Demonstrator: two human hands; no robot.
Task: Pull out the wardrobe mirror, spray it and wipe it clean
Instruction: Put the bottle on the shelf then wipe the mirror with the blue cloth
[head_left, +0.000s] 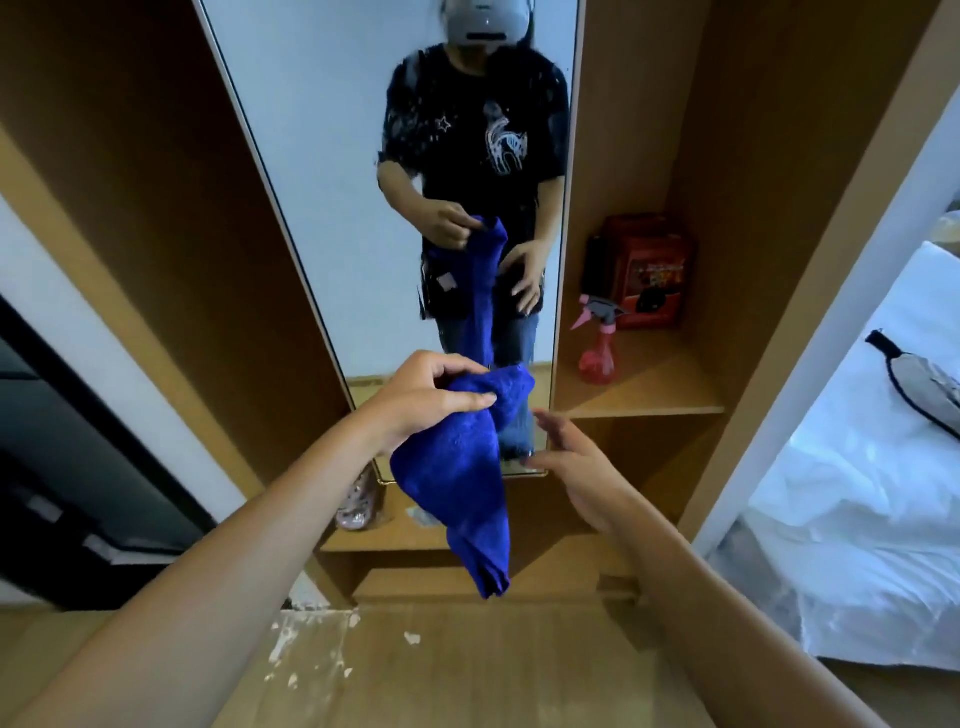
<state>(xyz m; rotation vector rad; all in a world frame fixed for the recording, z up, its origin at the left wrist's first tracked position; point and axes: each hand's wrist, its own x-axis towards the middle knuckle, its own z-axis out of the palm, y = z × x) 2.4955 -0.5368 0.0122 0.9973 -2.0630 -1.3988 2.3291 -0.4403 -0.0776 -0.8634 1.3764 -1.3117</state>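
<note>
**Blue cloth held up before a pulled-out wardrobe mirror**

A person stands facing the tall mirror (322, 156), which stands out from the wooden wardrobe (649, 130); the left hand (421, 400) grips the bunched top of a blue cloth (457, 467), thumb and fingers curled round the fabric, and the rest of the cloth hangs straight down below those fingers; the right hand (576, 457) hovers just beside the cloth with its fingers straight and slightly apart, holding nothing, and whether its fingertips touch the fabric cannot be told; the glass beyond the fingers shows the person's reflection in a dark printed shirt, with streaks and specks of wet spray across the upper part of the glass; a pink spray bottle (597, 348) stands upright on a wardrobe shelf (649, 395) to the right of the mirror, above and beyond the right fingers and well apart from them; a red box (644, 275) stands just behind the bottle on the same shelf; a pale slipper (356, 501) lies on the wardrobe's low ledge below the left wrist; a bed with white bedding (857, 493) fills the far right; the wooden floor (467, 670) below the hanging cloth is dotted with white flecks.
</note>
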